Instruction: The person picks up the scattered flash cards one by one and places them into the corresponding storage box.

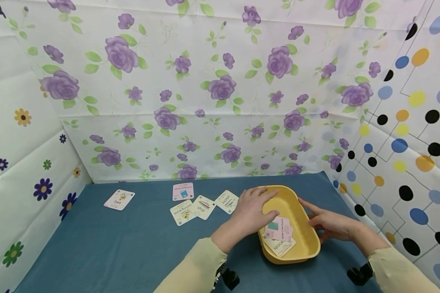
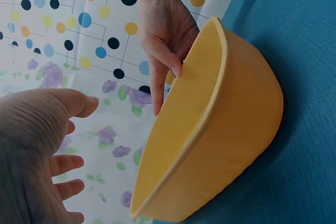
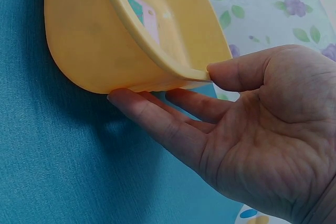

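Observation:
A yellow plastic tub (image 1: 305, 228) sits at the right of the blue-covered table, tilted in the wrist views. My right hand (image 1: 331, 223) grips its right side, thumb at the rim and fingers against the wall and underside, as the right wrist view (image 3: 262, 124) shows. Over the tub's left rim hovers my left hand (image 1: 254, 209), its fingers spread and holding nothing; the left wrist view shows a gap between this hand (image 2: 37, 150) and the tub (image 2: 236, 114). Inside lie a pink exercise book card (image 1: 278, 229) and a white card (image 1: 280, 246) partly under it.
Left of the tub are a yacht card (image 1: 226, 201), a ship card (image 1: 203, 206) overlapping a sailing boat card (image 1: 182, 212), and a pink Chinese book card (image 1: 183, 191). A bee card (image 1: 119, 200) lies farther left. Patterned cloth walls (image 1: 205, 101) enclose the back and sides.

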The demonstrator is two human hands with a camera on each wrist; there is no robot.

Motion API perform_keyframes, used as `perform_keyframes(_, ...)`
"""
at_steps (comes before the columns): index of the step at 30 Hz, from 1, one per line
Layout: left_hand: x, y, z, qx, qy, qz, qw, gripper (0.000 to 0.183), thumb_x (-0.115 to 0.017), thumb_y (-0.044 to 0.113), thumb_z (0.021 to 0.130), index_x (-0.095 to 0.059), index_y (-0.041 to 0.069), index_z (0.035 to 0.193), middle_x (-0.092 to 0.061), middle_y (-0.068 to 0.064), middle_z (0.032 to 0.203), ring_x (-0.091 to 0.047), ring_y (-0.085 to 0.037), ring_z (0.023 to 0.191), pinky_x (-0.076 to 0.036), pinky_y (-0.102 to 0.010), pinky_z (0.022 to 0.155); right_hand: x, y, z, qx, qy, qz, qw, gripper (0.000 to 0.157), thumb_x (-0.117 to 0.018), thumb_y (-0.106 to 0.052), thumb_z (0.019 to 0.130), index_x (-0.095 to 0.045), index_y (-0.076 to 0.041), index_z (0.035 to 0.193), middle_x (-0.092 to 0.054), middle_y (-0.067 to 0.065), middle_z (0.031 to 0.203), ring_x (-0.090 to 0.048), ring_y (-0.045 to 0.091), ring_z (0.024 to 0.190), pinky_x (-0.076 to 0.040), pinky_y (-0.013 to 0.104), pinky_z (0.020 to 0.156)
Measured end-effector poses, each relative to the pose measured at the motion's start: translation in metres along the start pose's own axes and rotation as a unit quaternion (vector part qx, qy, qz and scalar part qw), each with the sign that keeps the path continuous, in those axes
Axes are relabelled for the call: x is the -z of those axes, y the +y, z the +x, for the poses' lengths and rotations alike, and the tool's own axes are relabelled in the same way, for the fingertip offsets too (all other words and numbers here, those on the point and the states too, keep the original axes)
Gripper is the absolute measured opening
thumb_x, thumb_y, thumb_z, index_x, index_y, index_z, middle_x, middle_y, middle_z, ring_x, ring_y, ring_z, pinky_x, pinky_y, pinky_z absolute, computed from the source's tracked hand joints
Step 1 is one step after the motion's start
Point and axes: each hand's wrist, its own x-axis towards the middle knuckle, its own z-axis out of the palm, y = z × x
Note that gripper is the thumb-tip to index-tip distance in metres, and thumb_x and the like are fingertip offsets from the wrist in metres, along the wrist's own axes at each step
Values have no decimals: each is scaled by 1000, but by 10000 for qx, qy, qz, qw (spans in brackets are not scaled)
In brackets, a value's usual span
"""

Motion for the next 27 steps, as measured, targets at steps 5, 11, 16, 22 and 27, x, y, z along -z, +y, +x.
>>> perform_keyframes(5,4,-2,-3,9,43,-94,9999,61,-63,46,101,-43,34,157,-41,-2,159,-34,-28,147,-22,-55,120,1,0,0,3,-30,-5,10000,88,-55,-14,105,6,-36,165,-29,34,157,-60,43,121,-57,60,81)
perform_keyframes(11,7,-6,-6,13,117,-105,9999,60,-63,46,101,-44,33,156,-42,-3,159,-34,-27,147,-21,-55,121,0,1,1,-4,-21,-5,10000,88,-55,-14,105,6,-36,165,-29,34,157,-60,43,121,-57,59,82)
perform_keyframes(16,9,-11,-8,30,199,-139,9997,59,-64,44,100,-46,30,155,-42,-4,158,-35,-29,147,-22,-55,120,-1,0,1,-34,41,-22,10000,90,-56,-14,103,6,-35,165,-29,33,158,-61,42,120,-57,59,81)
perform_keyframes(22,13,-20,-11,38,304,-216,9993,60,-64,43,101,-46,29,156,-43,-5,158,-36,-30,146,-23,-55,120,0,1,1,-25,30,-5,10000,90,-56,-13,104,7,-35,165,-26,34,159,-61,42,119,-57,59,81)
perform_keyframes(27,15,-26,-13,71,365,-202,9991,61,-65,43,101,-45,27,156,-44,-5,157,-37,-30,145,-25,-55,119,-1,-1,-1,15,4,-22,10000,90,-55,-13,104,7,-35,165,-24,34,160,-61,42,119,-57,59,81)
